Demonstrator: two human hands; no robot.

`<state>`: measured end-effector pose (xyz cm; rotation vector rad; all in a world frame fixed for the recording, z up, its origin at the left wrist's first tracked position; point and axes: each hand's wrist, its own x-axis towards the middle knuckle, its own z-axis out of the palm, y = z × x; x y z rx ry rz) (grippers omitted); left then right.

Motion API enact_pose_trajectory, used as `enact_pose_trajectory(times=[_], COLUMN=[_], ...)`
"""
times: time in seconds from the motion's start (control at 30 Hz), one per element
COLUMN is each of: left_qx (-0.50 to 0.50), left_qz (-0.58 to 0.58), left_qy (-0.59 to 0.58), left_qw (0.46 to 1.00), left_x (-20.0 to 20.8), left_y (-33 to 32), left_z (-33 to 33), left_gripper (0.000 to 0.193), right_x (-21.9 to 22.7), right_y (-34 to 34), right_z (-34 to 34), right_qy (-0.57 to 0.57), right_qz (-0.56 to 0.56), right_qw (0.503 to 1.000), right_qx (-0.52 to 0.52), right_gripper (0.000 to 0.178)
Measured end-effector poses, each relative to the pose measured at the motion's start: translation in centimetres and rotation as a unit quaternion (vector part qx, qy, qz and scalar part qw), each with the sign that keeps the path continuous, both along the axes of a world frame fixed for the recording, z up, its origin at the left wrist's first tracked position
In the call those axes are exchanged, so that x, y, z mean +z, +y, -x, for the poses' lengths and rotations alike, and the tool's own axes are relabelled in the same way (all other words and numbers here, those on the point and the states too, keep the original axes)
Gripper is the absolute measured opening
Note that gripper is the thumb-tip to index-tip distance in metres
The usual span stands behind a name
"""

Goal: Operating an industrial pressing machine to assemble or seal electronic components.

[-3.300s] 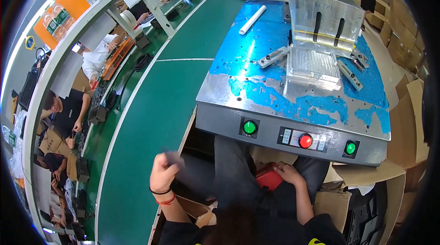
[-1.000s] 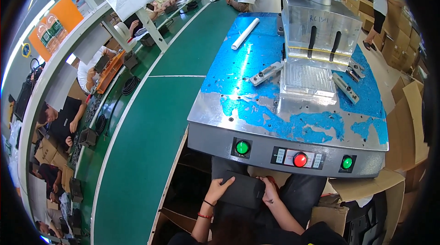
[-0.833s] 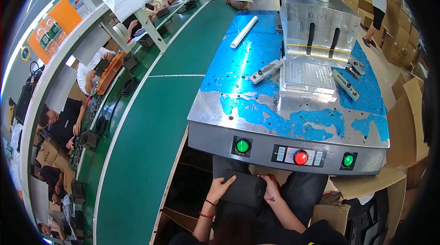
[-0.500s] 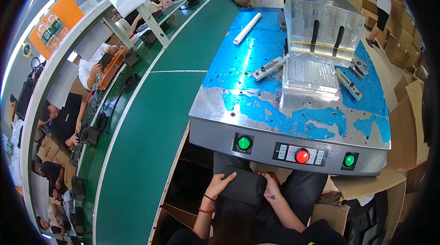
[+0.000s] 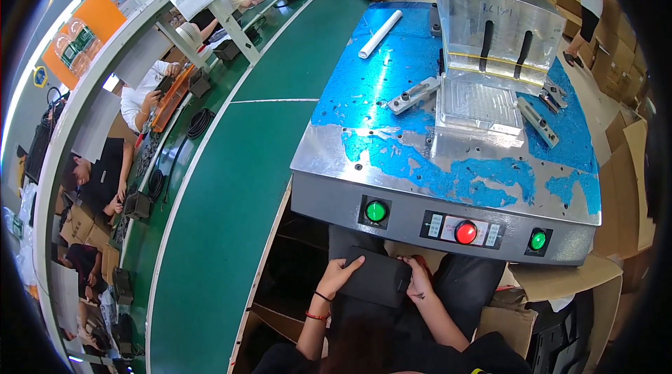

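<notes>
A flat black rectangular case (image 5: 375, 279) rests above my lap, held between both hands. My left hand (image 5: 339, 274) grips its left end, thumb on the upper face and fingers underneath. At the right end, my right hand (image 5: 418, 281) closes round the edge with its thumb near the far corner. Just beyond the case is the front panel of a bench press (image 5: 316, 195), with two green buttons (image 5: 376, 211) and a red button (image 5: 465, 232) between them. On the press bed sits a clear ribbed block (image 5: 481, 104), under a raised metal head (image 5: 498, 38).
Metal clamps (image 5: 413, 95) and a white roll (image 5: 380, 34) lie on the blue-covered press bed. A green conveyor (image 5: 217, 234) runs along my left, with people working beyond it. At my right stands an open cardboard box (image 5: 563, 276) holding black parts.
The view has shifted slightly. Both hands keep hold of the black case, which now shows a little more of its upper face.
</notes>
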<state>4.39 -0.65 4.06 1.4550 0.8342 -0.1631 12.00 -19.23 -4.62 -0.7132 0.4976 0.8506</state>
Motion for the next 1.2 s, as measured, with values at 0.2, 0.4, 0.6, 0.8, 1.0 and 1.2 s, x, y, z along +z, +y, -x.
enact_pose_trajectory(times=[0.2, 0.4, 0.6, 0.8, 1.0, 1.2], left_qx=[0.006, -0.003, 0.003, -0.009, 0.004, -0.004], left_qz=[0.019, 0.022, 0.015, 0.007, 0.010, 0.016], left_qy=[0.002, -0.009, -0.012, -0.015, -0.014, -0.003], left_qw=[1.000, 1.000, 1.000, 1.000, 1.000, 1.000], left_x=[1.0, 0.8, 1.5, 1.2, 1.6, -0.1], left_y=[-0.2, 0.0, -0.4, -0.2, -0.4, 0.2], left_z=[-0.1, 0.0, -0.1, 0.1, 0.0, 0.4], left_gripper=[0.036, 0.035, 0.034, 0.035, 0.035, 0.036], right_x=[1.0, 1.0, 0.1, 1.1, -0.1, -0.1], right_y=[0.2, 0.2, 0.1, 0.3, 0.2, 0.3], right_z=[-0.1, 0.0, 0.1, 0.2, 0.3, 0.3], right_qy=[0.001, 0.002, -0.018, 0.004, -0.018, -0.024], right_qz=[0.018, 0.030, 0.034, 0.037, 0.029, 0.046], right_qw=[1.000, 1.000, 0.999, 0.999, 0.999, 0.998], right_qx=[-0.010, 0.000, -0.002, -0.008, -0.010, -0.020], right_gripper=[0.016, 0.017, 0.017, 0.020, 0.018, 0.019])
